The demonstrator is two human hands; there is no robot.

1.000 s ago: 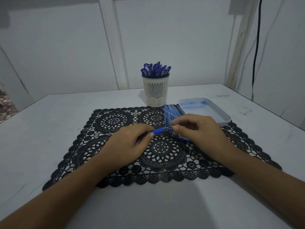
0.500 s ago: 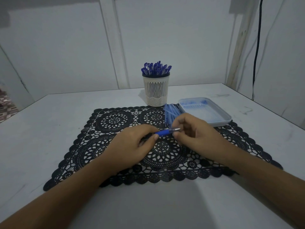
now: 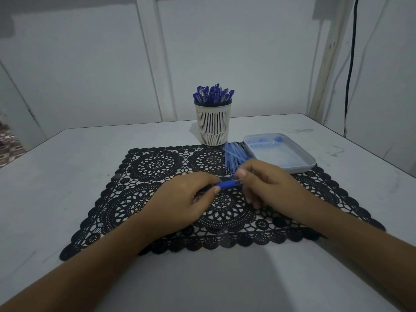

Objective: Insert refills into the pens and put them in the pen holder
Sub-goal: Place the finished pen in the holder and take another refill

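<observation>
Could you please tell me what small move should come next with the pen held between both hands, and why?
Probably the right hand should finish seating the end of the blue pen, then let go. The left hand grips it over the mat, the right hand's fingers pinch its tip end, and it is not yet in the pen holder.

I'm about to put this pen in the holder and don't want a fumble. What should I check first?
1. Grip on the pen: ok; left hand and right hand both pinch it above the mat.
2. Refill fully seated: cannot tell; fingers cover both ends.
3. Pen holder upright: ok.
4. Room in the holder: cannot tell; pens crowd its mouth.
5. Way to the holder: ok; the loose blue pile lies flat, beside the tray.
</observation>
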